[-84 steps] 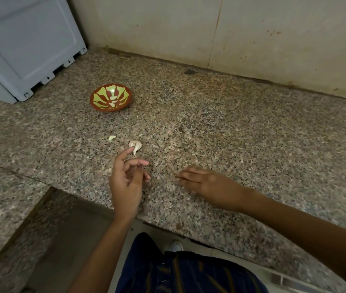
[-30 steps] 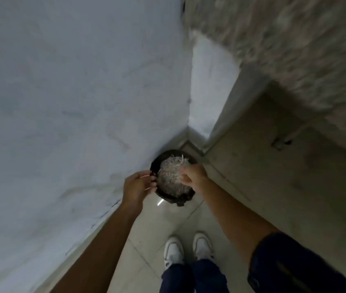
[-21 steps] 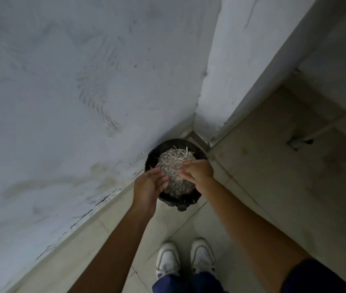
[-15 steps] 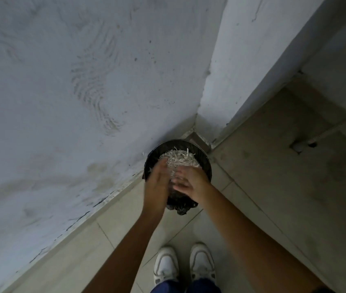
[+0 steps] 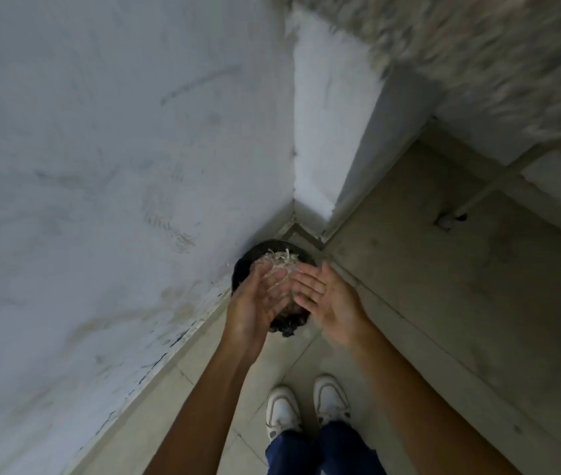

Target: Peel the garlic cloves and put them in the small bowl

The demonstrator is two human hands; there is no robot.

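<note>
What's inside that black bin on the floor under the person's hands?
The black bin is heaped with pale, dry, papery shreds, possibly garlic peel. The left hand and right hand, both open above it, cover the front. What is under the heap cannot be seen.

left hand (image 5: 258,303) and right hand (image 5: 325,298) cover the near half of the black bin (image 5: 250,260); only its far rim and a patch of pale peelings (image 5: 281,259) show. left fingertips motion-blurred. can't tell if either palm has anything on it. granite counter (image 5: 478,53) smeared at top right corner, cut off by the edge. both forearms run off the bottom edge.
</note>
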